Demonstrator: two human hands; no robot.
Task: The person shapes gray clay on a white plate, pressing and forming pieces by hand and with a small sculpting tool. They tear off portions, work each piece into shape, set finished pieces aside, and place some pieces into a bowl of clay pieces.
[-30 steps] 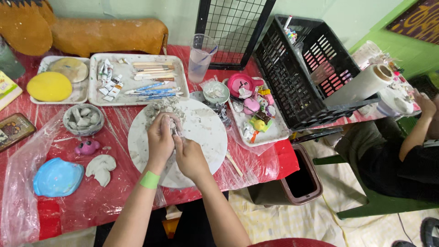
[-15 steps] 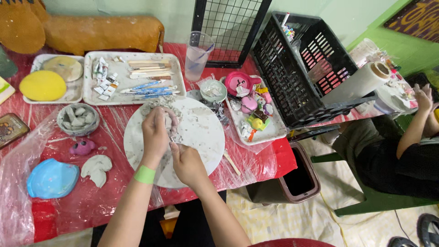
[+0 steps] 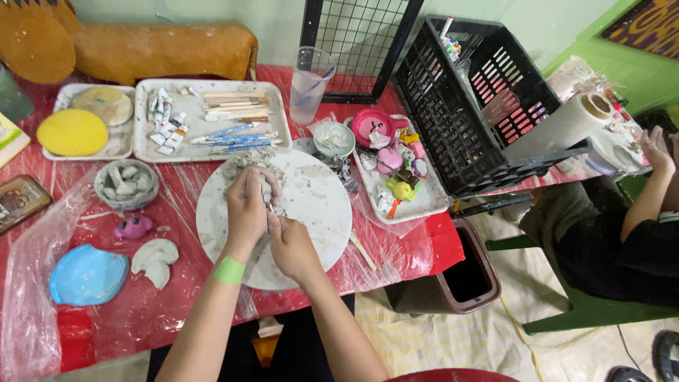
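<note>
While both hands' grip (image 3: 263, 212) clamps grey clay (image 3: 272, 185) on the round board (image 3: 322, 212), fingers hide the lump's shape.

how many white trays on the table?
3: one far left with the yellow disc, one beside it holding tools, one right of the round board with toys. Others may be hidden.
</note>
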